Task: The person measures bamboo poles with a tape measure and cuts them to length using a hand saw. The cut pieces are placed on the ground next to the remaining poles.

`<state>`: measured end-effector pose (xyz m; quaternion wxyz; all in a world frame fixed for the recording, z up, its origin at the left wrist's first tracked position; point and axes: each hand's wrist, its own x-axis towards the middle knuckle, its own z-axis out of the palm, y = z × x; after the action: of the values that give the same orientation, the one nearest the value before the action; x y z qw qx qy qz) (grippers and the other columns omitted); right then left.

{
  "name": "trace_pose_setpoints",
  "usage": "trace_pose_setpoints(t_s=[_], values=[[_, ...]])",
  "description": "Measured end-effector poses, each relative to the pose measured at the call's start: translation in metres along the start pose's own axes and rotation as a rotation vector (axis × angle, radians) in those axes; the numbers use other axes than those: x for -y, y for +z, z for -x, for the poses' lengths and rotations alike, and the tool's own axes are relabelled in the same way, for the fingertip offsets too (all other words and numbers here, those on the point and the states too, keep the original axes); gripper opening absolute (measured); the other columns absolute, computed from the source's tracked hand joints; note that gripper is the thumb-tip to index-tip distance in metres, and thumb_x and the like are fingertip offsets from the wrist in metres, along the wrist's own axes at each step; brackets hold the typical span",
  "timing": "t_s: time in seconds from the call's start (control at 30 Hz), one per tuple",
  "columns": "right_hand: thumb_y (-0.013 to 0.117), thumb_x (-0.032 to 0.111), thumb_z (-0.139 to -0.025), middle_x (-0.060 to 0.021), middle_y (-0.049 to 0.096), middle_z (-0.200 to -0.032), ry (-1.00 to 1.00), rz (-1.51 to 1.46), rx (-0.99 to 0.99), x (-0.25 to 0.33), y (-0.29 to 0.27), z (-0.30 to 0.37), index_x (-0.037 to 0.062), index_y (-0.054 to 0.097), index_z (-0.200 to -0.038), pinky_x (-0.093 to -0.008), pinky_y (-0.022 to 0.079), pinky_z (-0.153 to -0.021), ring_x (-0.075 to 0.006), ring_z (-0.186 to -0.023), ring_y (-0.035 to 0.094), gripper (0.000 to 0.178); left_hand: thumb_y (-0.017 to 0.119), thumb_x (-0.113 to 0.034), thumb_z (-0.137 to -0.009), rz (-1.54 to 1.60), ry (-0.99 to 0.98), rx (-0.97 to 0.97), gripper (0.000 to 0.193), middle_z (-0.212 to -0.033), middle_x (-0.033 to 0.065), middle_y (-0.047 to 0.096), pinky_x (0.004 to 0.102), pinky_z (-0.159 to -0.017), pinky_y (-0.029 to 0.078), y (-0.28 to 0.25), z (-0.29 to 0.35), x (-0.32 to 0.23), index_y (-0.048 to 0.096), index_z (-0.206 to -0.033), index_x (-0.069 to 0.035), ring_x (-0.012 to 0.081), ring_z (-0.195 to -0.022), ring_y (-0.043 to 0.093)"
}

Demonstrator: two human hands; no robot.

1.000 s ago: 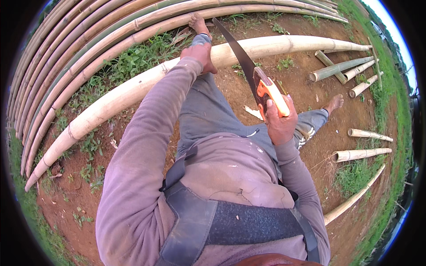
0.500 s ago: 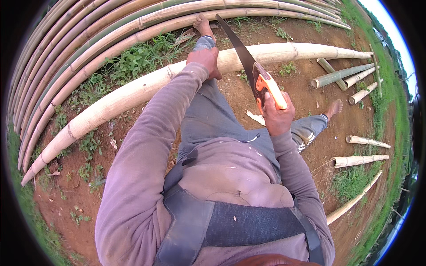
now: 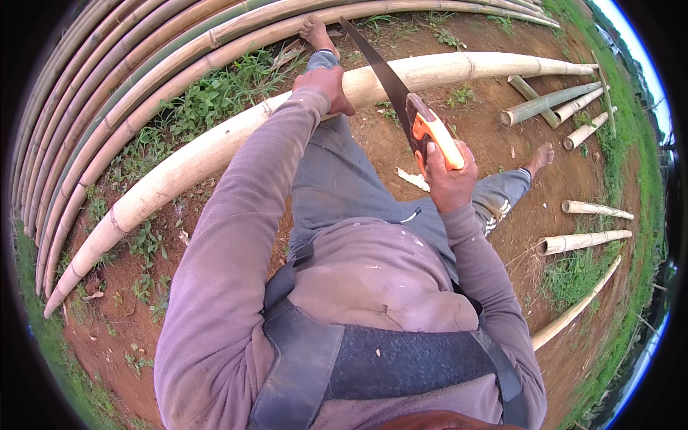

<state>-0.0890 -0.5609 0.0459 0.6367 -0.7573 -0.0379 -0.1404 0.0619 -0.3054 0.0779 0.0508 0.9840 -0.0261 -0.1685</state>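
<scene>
A long, thick, pale bamboo pole (image 3: 190, 161) runs across in front of me, from the lower left to the upper right. My left hand (image 3: 326, 86) grips it from above, thumb pointing right, beside my left leg. Just right of that, a handsaw (image 3: 383, 69) with a dark blade and an orange and white handle lies across the pole, its tip beyond the far side. My right hand (image 3: 451, 175) is closed around the saw's handle, on the near side of the pole. Whether the teeth have cut into the bamboo cannot be made out.
Several long bamboo poles (image 3: 115, 107) lie side by side at the far left. Short cut bamboo pieces (image 3: 534, 112) are on the right, with two more lengths (image 3: 584, 242) nearer. My bare feet stand on reddish soil (image 3: 502, 150) with patches of weeds (image 3: 215, 93).
The whole view has tilted slightly, so the pole's right part sits higher. The saw has shifted a little against the pole, toward me. Both hands keep their grips.
</scene>
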Motion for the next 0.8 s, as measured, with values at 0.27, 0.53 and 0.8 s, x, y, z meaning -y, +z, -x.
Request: trace_pose_setpoints(t_s=[0.27,0.53,0.8], values=[[0.068,0.010,-0.101,-0.0054,0.068,-0.086,0.104,0.079,-0.005,-0.006,-0.056,0.076,-0.0036,0.064,-0.115,-0.0242,0.051,-0.058,-0.0065,-0.070,0.063,0.020,0.087,-0.053,-0.070,0.029,-0.029,0.019,0.091,-0.134,0.0176,0.069,0.0438,-0.105,0.053,0.005,-0.002,0.007,0.055,-0.144,-0.010,0.0355,-0.126,0.066],[0.074,0.011,-0.099,-0.0011,0.066,-0.078,0.012,0.039,-0.073,-0.029,-0.011,0.012,-0.0024,0.066,-0.106,-0.0256,0.049,-0.061,-0.0073,-0.067,0.060,0.017,0.087,-0.056,-0.067,0.007,-0.020,0.007,0.091,-0.133,0.0168,0.069,0.0433,-0.105,0.053,-0.001,-0.015,0.004,0.059,-0.141,-0.010,0.0338,-0.124,0.067],[0.070,0.007,-0.100,-0.0034,0.068,-0.082,0.058,0.005,-0.040,-0.020,-0.034,0.061,-0.0035,0.065,-0.113,-0.0241,0.049,-0.057,-0.0060,-0.062,0.059,0.018,0.087,-0.057,-0.065,0.041,-0.027,0.018,0.093,-0.131,0.0152,0.070,0.0432,-0.105,0.052,0.008,-0.021,0.005,0.059,-0.141,-0.012,0.0334,-0.122,0.067]])
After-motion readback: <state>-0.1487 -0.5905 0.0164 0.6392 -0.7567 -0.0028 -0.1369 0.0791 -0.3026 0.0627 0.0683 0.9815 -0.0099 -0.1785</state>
